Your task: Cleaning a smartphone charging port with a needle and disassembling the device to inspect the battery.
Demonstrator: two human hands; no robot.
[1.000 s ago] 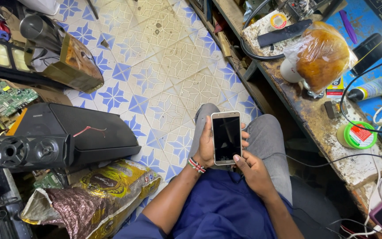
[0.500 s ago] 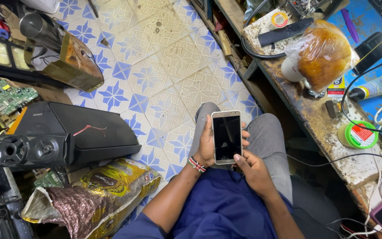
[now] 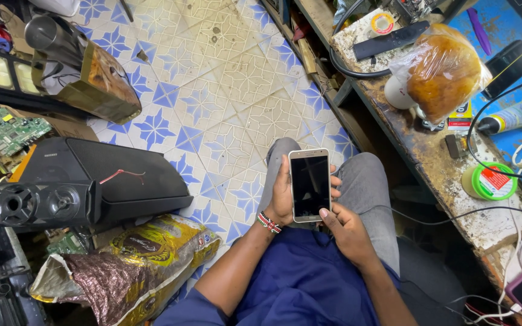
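A gold-edged smartphone (image 3: 310,184) with a dark screen is held over my lap, above grey trousers. My left hand (image 3: 280,196) grips it from the left side and behind, with fingertips showing at the phone's right edge. A beaded bracelet (image 3: 268,222) circles that wrist. My right hand (image 3: 344,229) sits below the phone, its thumb resting on the lower right corner of the screen.
A cluttered workbench (image 3: 454,181) runs along the right with a bagged brown lump (image 3: 443,71), a green tape roll (image 3: 489,181) and cables. On the left lie a black speaker box (image 3: 116,175), a circuit board (image 3: 10,131) and a crumpled sack (image 3: 128,259). Patterned floor tiles (image 3: 212,90) lie ahead.
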